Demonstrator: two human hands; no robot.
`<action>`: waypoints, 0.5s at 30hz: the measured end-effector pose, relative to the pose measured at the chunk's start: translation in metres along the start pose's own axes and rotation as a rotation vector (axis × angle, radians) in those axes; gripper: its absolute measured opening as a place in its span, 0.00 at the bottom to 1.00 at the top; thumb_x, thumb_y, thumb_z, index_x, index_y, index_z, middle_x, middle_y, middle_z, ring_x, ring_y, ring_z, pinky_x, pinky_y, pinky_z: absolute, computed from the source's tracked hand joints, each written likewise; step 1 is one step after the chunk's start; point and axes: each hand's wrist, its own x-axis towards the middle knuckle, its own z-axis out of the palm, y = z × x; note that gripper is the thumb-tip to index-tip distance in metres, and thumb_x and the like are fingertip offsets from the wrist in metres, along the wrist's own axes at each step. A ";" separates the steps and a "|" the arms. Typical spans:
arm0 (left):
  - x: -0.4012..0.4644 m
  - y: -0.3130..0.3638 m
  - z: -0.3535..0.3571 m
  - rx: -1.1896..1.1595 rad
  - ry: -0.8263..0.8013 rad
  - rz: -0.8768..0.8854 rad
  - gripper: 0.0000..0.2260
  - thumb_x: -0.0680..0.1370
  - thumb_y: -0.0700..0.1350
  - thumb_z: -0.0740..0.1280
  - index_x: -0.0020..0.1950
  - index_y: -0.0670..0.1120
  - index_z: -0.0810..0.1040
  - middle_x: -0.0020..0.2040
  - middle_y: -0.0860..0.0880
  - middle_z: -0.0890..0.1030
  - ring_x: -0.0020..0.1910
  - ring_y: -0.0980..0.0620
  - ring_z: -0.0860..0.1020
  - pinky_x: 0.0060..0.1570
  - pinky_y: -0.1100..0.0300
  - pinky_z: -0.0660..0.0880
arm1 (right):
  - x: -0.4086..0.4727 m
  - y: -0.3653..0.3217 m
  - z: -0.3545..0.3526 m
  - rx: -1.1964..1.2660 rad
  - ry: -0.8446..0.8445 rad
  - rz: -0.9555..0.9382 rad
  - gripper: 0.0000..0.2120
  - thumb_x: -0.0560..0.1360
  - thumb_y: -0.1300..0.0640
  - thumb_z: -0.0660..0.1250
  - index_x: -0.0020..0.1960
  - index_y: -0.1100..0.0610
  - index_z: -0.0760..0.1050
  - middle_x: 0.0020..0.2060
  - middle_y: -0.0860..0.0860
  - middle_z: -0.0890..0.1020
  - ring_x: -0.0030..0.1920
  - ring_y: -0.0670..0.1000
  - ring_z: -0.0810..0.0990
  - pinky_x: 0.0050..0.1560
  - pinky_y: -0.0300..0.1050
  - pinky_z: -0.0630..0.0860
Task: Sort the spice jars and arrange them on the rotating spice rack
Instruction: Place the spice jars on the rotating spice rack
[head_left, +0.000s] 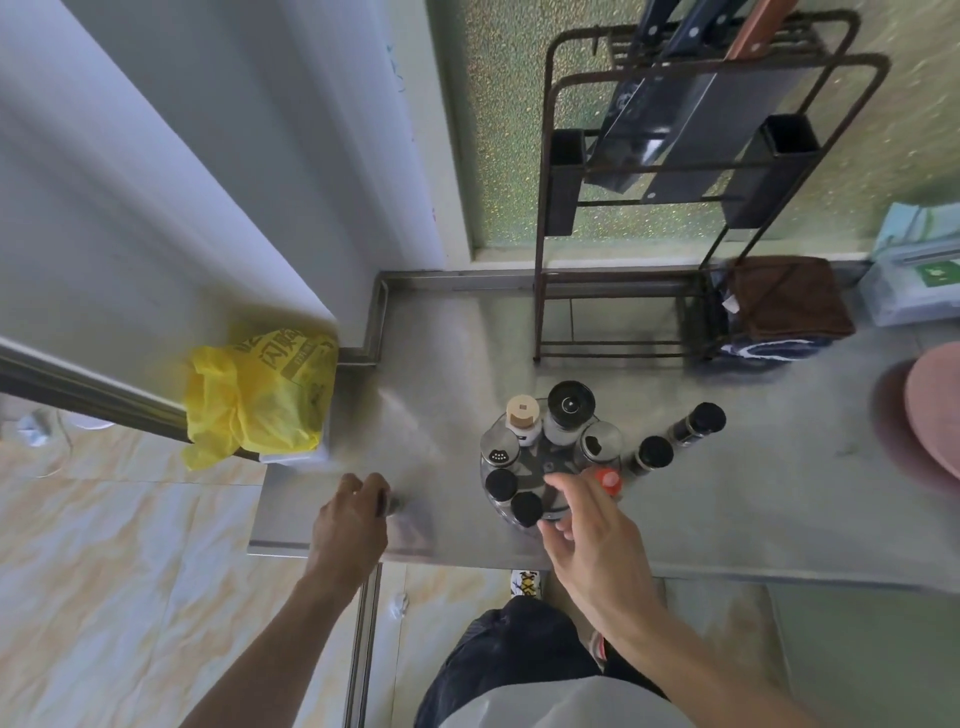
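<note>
Right hand (587, 525) hovers fingers spread over the spice rack (545, 467) on the worktop (441, 364); left hand (353, 514) pinches a small dark thing, too blurred to name. Loading seems underway; two black-capped jars (675, 436) beside the rack probably go next

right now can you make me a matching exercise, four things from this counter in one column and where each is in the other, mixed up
Things
1. yellow plastic bag
2. brown towel
3. orange-capped jar
4. two black-capped jars

Places
A. on the counter just right of the spice rack
B. at the right hand fingertips
C. counter's left end, by the wall
D. far right, by the metal rack

Pairs: 1-C, 2-D, 3-B, 4-A
</note>
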 end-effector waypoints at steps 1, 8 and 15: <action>-0.001 0.005 -0.006 -0.022 0.040 0.016 0.11 0.72 0.34 0.72 0.45 0.47 0.75 0.39 0.48 0.72 0.29 0.43 0.74 0.32 0.59 0.69 | 0.001 0.001 -0.004 0.006 0.009 -0.003 0.22 0.72 0.56 0.75 0.63 0.54 0.72 0.52 0.48 0.79 0.40 0.45 0.82 0.37 0.42 0.82; -0.031 0.098 -0.083 -0.266 0.159 0.322 0.16 0.70 0.44 0.77 0.56 0.50 0.78 0.48 0.52 0.79 0.38 0.52 0.78 0.39 0.63 0.76 | 0.007 0.014 -0.054 0.066 0.122 0.007 0.17 0.73 0.55 0.73 0.61 0.54 0.75 0.49 0.46 0.78 0.37 0.38 0.77 0.41 0.24 0.72; -0.033 0.178 -0.064 -0.208 -0.007 0.447 0.14 0.73 0.51 0.72 0.56 0.53 0.74 0.49 0.55 0.78 0.44 0.56 0.76 0.47 0.64 0.77 | 0.009 0.070 -0.094 -0.008 0.192 0.106 0.19 0.71 0.59 0.75 0.60 0.55 0.74 0.48 0.46 0.78 0.34 0.37 0.75 0.41 0.27 0.70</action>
